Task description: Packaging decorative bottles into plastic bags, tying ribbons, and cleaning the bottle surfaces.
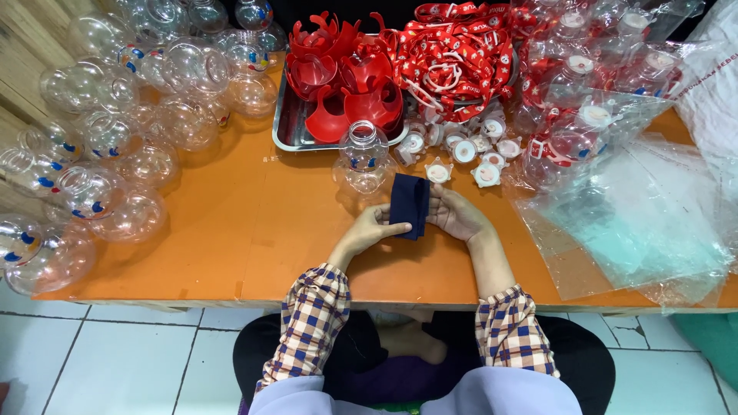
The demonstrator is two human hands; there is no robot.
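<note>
Two hands meet on a folded dark blue cloth [410,204] at the middle of the orange bench [231,230]: the left hand [374,227] has its grip clamped on the cloth's left edge, the right hand [457,215] has its grip closed on the right edge. Just beyond the grip stands a clear plastic bottle [363,157]. Small white caps [465,151] lie beyond and right; a metal tray [288,123] of red pieces [346,73] sits farther off.

Bare desk [254,253] in front & left-centre; clear bottles [115,146] block left, plastic bags [638,223] right, steel tray [286,131] w/ caps [461,150] behind.
</note>
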